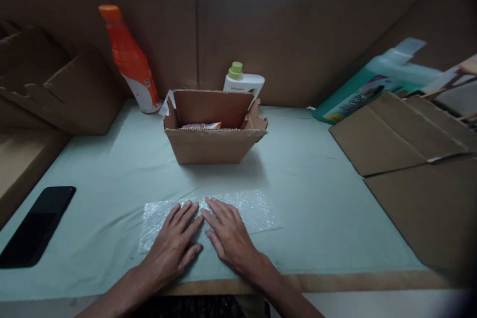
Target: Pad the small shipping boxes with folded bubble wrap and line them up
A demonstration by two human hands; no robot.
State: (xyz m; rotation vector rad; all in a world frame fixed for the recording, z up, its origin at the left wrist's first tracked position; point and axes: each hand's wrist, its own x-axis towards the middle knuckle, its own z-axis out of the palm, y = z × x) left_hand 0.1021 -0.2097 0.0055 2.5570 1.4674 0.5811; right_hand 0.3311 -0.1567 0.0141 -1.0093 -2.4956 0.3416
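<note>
A strip of clear bubble wrap [257, 208] lies flat on the pale green cloth near the front edge. My left hand [175, 238] rests palm down on its left half, fingers stretched out. Beside it, my right hand [231, 233] presses flat on the middle of the strip, with its fingers extended too. The two index fingers nearly meet. Just beyond the hands stands an open cardboard box [210, 146]. Inside the box a printed packet [201, 125] shows only its top; the rest is hidden by the front wall.
A black phone [37, 226] lies at the left. An orange bottle [132, 62] and a white bottle with a green cap [244, 81] stand behind the box. At the right are a teal jug [368, 84] and cardboard flaps [421, 198]; more cardboard [82, 92] is at the left.
</note>
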